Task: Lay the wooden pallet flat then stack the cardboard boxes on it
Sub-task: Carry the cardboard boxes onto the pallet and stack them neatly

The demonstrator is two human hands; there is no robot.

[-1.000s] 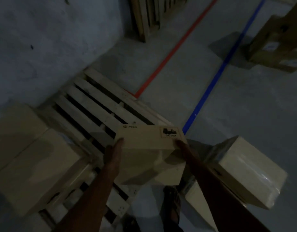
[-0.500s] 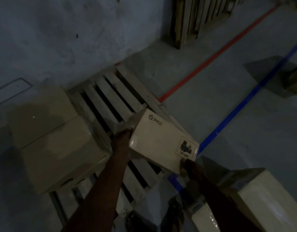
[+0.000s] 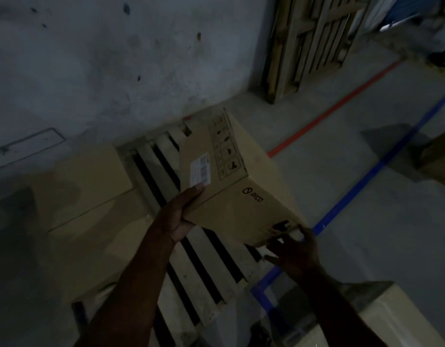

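Note:
A wooden pallet lies flat on the floor beside the wall. Two cardboard boxes sit on its left half, side by side. Over the pallet's far right part I hold a brown PICO cardboard box, tilted, with a white label and handling symbols facing up. My left hand grips its near left edge. My right hand has its fingers spread under the box's near right corner. Whether the box's far end touches the slats is hidden.
Another pallet leans upright against the wall at the back. A pale box stands at the bottom right, another box at the right edge. Red and blue floor lines run diagonally right of the pallet.
The box has swung forward and away from me over the pallet's far right part, turning so its labelled face shows. My right hand has slid to its near corner. The camera moved closer.

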